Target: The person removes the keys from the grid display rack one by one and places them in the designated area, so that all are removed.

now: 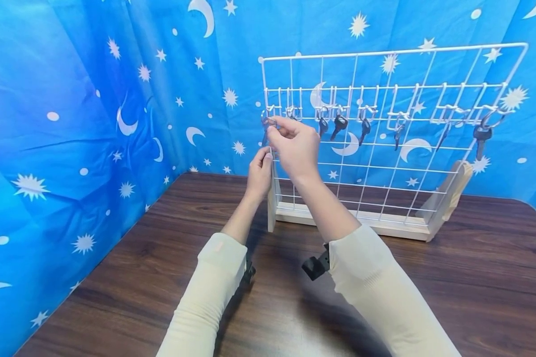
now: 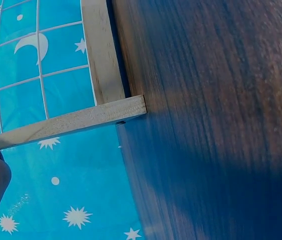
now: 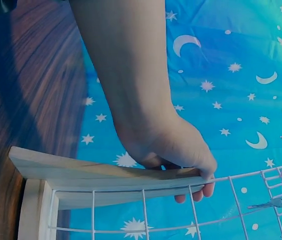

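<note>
A white wire grid rack [image 1: 393, 51] on a wooden stand carries a row of hooks with several keys. At the leftmost hook, my right hand [image 1: 297, 146] pinches a key ring [image 1: 264, 117] between thumb and fingers; a key [image 1: 265, 135] hangs at it, partly covered. Just below, my left hand [image 1: 260, 176] grips the top of the stand's left wooden upright [image 2: 56, 122]. The right wrist view shows the left hand's fingertips [image 3: 198, 195] wrapped round that upright. Whether the ring sits on the hook is hard to tell.
Black-headed keys [image 1: 341, 124] hang along the hooks to the right, with another key [image 1: 482, 134] at the far right end. The stand's wooden base [image 1: 348, 221] rests on a dark wood table [image 1: 161, 277]. A blue star-and-moon cloth [image 1: 94, 124] hangs behind and to the left.
</note>
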Tool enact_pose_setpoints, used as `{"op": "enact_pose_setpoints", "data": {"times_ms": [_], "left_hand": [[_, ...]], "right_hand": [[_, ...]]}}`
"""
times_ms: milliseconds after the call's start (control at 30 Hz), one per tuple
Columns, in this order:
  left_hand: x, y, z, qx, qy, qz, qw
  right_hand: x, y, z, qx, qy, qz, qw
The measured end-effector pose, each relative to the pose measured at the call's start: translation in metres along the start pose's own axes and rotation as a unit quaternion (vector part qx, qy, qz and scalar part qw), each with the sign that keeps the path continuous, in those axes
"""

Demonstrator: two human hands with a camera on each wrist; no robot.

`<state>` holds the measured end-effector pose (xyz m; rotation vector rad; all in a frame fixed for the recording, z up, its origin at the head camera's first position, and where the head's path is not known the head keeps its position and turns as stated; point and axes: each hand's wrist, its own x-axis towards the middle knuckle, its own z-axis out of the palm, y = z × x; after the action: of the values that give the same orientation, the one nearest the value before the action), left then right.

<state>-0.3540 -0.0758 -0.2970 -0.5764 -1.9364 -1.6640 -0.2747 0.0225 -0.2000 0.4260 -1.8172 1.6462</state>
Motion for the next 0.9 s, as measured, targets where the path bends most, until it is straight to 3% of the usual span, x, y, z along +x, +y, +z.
{"op": "enact_pose_setpoints", "data": {"times_ms": [133, 300, 533, 700, 800, 900], "left_hand": [[0.001, -0.001, 0.002, 0.005, 0.004, -0.001, 1.0], [0.002, -0.002, 0.003, -0.004, 0.006, -0.003, 1.0], [0.001, 0.0, 0.0, -0.03, -0.014, -0.008, 0.9994], [-0.005, 0.02, -0.002, -0.025, -0.018, -0.013, 0.9994], [-0.009, 0.031, -0.003, -0.011, -0.017, -0.012, 0.9997], [-0.01, 0.034, -0.003, -0.008, -0.017, -0.009, 0.9998]], "right_hand": [[-0.003, 0.001, -0.007, 0.057, -0.007, 0.037, 0.9977], [-0.01, 0.006, -0.018, 0.075, -0.018, 0.059, 0.9952], [-0.022, 0.016, -0.031, 0.047, -0.037, 0.07, 0.9958], [-0.031, 0.026, -0.039, 0.036, -0.052, 0.072, 0.9954], [-0.038, 0.033, -0.042, 0.003, -0.071, 0.07, 0.995], [-0.044, 0.04, -0.044, -0.034, -0.1, 0.07, 0.9919]]}}
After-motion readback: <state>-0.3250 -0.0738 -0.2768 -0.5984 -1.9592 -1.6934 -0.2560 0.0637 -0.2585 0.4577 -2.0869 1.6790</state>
